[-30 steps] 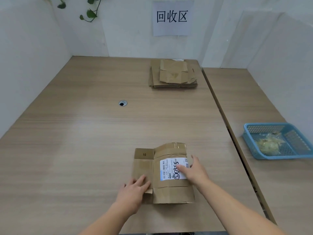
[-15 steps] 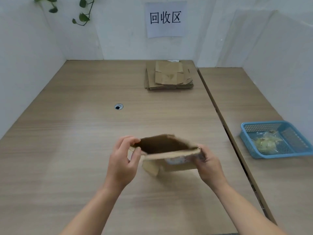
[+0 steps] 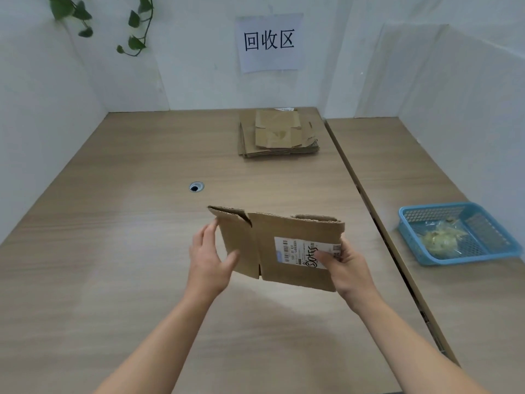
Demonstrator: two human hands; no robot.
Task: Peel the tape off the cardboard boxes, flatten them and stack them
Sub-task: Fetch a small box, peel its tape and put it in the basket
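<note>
I hold a flattened brown cardboard box (image 3: 284, 237) upright above the table, its white shipping label facing me. My right hand (image 3: 345, 270) grips its lower right corner, thumb on the label. My left hand (image 3: 208, 261) is at the box's left flap, fingers behind it and thumb in front. A stack of flattened boxes (image 3: 277, 135) lies at the far side of the table, below a paper sign on the wall.
A blue plastic basket (image 3: 502, 245) with crumpled clear tape stands on the adjoining table to the right. A round cable hole (image 3: 196, 187) is in the wooden table (image 3: 99, 251). White partition walls close in the left, back and right.
The box lay flat on the table under both hands. I lifted it, tipped it up and now hold it upright, label towards me.
</note>
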